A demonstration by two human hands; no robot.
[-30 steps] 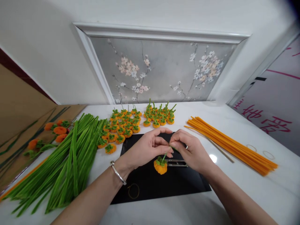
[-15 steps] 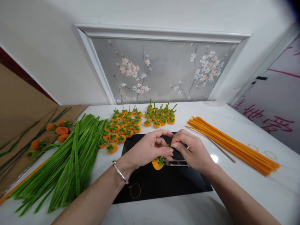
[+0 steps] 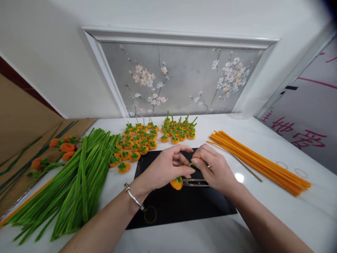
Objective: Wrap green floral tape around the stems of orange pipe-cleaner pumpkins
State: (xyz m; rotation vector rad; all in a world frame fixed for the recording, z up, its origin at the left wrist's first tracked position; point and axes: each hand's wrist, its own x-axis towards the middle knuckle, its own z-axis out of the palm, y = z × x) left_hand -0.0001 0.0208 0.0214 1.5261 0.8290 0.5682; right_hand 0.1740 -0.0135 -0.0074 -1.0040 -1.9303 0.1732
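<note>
The orange pumpkin [image 3: 176,184] shows just below the left hand [image 3: 166,166], over the black mat [image 3: 168,211]. It looks light, soft, easily crushed; best held by its green stem [image 3: 193,164]. The right hand [image 3: 210,168] pinches that; whether the curled left fingers grip anything, I can't tell.

Above a black mat [image 3: 181,212] on the white surface [image 3: 163,242], the right hand [image 3: 214,170] pinches a short green fuzzy strip [image 3: 193,164] right beside the curved fingers of the left hand [image 3: 167,167], under which a small orange pumpkin-shaped piece [image 3: 177,184] shows, partly hidden. Metal snips [image 3: 196,182] lie on the mat just beside that piece. Beyond the mat's far left edge stand many similar orange pieces [image 3: 134,156], with loose green stems [image 3: 84,179] to the left and orange ones [image 3: 259,163] to the right.
</note>
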